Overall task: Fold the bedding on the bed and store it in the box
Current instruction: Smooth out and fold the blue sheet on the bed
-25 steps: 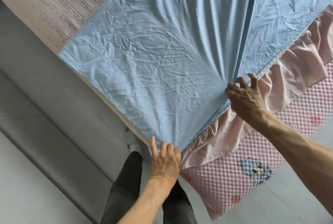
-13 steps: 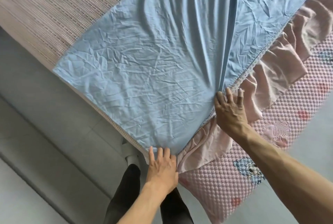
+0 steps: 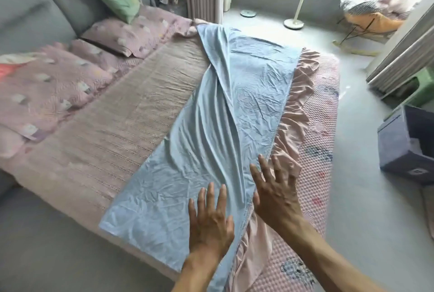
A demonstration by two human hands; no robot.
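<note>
- A bedroom: a bed (image 3: 98,141) with a woven mat, pink pillows (image 3: 131,33) and a grey headboard at the left, and a pale floor with a fan stand (image 3: 297,7) and a rocking chair (image 3: 373,17) by the window.
- The light blue sheet (image 3: 211,132) lies along the bed's right side as a long strip, doubled lengthwise, with a twisted ridge down its middle and a pink ruffled bed skirt (image 3: 296,108) beside it.
- The left hand (image 3: 210,223) lies flat on the near end with its fingers straight and spread.
- The right hand (image 3: 274,190) is splayed wide over the sheet's right edge and grips nothing.
- This looks like the smoothing step between folds.
- The next move calls for flattening the ridge, then bringing the far end over to the near end.
- The dark storage box (image 3: 408,144) stands on the floor, well apart to the right.
</note>
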